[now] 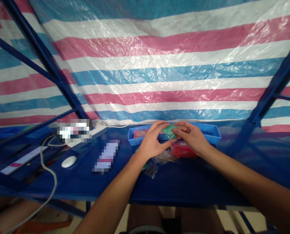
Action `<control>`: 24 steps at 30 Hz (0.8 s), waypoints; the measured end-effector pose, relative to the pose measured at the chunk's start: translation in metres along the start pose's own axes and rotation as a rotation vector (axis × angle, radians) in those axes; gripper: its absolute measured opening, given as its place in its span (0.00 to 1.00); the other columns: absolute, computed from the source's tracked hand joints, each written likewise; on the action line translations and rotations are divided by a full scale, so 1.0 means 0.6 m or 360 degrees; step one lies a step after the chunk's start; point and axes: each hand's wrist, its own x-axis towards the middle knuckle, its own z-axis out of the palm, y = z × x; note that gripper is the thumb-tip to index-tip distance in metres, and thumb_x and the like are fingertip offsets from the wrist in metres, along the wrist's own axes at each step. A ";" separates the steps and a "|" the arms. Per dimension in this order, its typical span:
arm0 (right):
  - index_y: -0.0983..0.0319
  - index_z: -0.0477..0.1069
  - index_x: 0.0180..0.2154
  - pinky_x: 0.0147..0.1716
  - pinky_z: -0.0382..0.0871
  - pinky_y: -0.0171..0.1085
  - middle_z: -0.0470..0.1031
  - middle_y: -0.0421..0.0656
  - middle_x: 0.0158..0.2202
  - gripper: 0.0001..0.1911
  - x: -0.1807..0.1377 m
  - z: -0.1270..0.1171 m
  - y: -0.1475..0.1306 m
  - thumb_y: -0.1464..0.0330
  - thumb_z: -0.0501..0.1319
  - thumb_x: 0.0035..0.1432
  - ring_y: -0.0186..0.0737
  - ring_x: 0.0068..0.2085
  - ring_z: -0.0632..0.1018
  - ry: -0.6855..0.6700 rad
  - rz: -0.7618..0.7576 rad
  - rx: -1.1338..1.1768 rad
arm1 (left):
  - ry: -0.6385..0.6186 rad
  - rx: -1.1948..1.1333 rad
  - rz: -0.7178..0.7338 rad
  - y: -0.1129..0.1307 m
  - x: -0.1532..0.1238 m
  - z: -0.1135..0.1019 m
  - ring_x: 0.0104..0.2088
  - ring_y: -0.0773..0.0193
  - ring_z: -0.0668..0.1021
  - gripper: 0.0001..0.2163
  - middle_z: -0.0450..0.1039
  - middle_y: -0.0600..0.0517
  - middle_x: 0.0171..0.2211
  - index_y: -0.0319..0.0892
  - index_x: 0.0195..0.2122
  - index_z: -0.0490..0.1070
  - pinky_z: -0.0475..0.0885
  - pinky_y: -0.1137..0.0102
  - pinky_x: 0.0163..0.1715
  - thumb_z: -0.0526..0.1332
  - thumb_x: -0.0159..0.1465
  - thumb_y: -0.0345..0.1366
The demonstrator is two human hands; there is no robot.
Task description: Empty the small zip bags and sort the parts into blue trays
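Note:
Between my hands, above the blue tray, is a small green plastic bag. My left hand grips its left side, thumb below and fingers above. On the other side my right hand pinches the bag with thumb and fingertips. What the bag contains is too blurred to tell. Under my hands lie a red plastic bag and a clear bag with thin brownish pieces. A smaller clear bag rests nearer the table's front edge. Inside the tray's left end is something pinkish-red.
Left of my hands are a blurred-out phone-like object, a white oval object and a power strip. A white cable hangs over the table edge. Blue metal posts and a striped plastic sheet stand behind.

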 end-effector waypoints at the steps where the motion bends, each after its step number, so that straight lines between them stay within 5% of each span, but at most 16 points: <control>1: 0.55 0.75 0.52 0.33 0.75 0.40 0.80 0.37 0.30 0.28 0.000 -0.002 0.001 0.55 0.76 0.53 0.38 0.29 0.78 0.0024 0.0006 0.0035 | -0.0020 0.0126 0.0106 0.005 -0.001 -0.003 0.65 0.46 0.73 0.30 0.68 0.40 0.67 0.48 0.65 0.70 0.74 0.51 0.61 0.74 0.63 0.41; 4: 0.53 0.70 0.61 0.27 0.69 0.35 0.78 0.34 0.29 0.36 -0.001 -0.005 0.002 0.56 0.77 0.54 0.34 0.25 0.74 0.0057 0.0052 0.0141 | -0.0055 0.0353 0.0266 0.012 -0.001 -0.010 0.71 0.45 0.67 0.30 0.61 0.43 0.72 0.52 0.66 0.70 0.67 0.45 0.68 0.73 0.63 0.37; 9: 0.60 0.79 0.45 0.21 0.61 0.33 0.77 0.39 0.29 0.21 -0.002 0.002 0.000 0.55 0.76 0.55 0.33 0.26 0.73 -0.0054 0.0248 0.0223 | -0.0017 0.0347 0.0351 0.008 0.001 -0.012 0.62 0.52 0.75 0.12 0.75 0.43 0.60 0.48 0.54 0.79 0.71 0.52 0.64 0.62 0.72 0.32; 16: 0.61 0.79 0.43 0.20 0.58 0.34 0.79 0.42 0.29 0.26 -0.001 0.002 -0.014 0.45 0.69 0.60 0.33 0.24 0.72 -0.0024 0.0315 0.0323 | 0.0476 0.0307 -0.0146 -0.021 0.004 -0.017 0.39 0.61 0.82 0.11 0.81 0.51 0.38 0.44 0.53 0.73 0.77 0.65 0.46 0.65 0.71 0.37; 19: 0.61 0.79 0.41 0.20 0.57 0.34 0.78 0.40 0.28 0.25 0.000 -0.001 -0.016 0.46 0.70 0.59 0.33 0.23 0.70 0.0000 0.0249 0.0237 | 0.0496 0.0381 -0.0276 -0.039 0.006 -0.024 0.42 0.59 0.84 0.14 0.82 0.51 0.42 0.45 0.57 0.69 0.78 0.65 0.47 0.63 0.71 0.35; 24: 0.58 0.78 0.40 0.25 0.63 0.37 0.78 0.39 0.28 0.22 0.000 0.001 -0.007 0.46 0.68 0.62 0.36 0.24 0.71 -0.0127 0.0131 -0.0033 | 0.0282 0.0696 -0.0110 -0.053 0.015 -0.026 0.51 0.54 0.82 0.10 0.81 0.46 0.49 0.43 0.51 0.76 0.75 0.60 0.55 0.59 0.72 0.29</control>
